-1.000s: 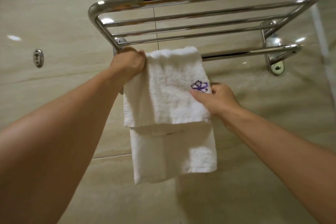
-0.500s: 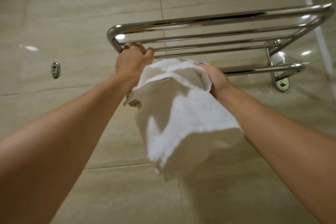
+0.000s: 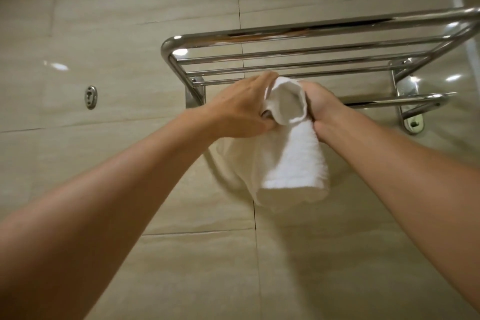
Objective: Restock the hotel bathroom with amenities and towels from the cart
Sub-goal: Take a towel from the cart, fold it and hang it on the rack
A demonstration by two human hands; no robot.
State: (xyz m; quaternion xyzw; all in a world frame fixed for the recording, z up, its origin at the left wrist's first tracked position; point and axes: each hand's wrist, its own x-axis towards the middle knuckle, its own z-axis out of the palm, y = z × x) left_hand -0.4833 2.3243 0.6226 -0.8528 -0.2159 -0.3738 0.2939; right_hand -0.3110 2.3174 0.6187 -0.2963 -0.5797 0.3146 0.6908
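A white hand towel hangs bunched in front of the chrome towel rack on the tiled wall. My left hand grips the towel's upper left part, fingers curled round the cloth. My right hand holds its upper right edge, fingers hidden behind the fabric. The top of the towel forms a loose fold between my two hands, just below the rack's shelf bars. The lower hanging bar shows bare to the right of my hands. Whether the towel lies over the bar is hidden.
A small chrome wall fitting sits left of the rack. Beige glossy tiles cover the wall. The rack's right bracket is fixed near the corner.
The towel hung flat over the lower bar with its purple emblem showing; it is now gathered and bunched between both hands. My hands have come closer together.
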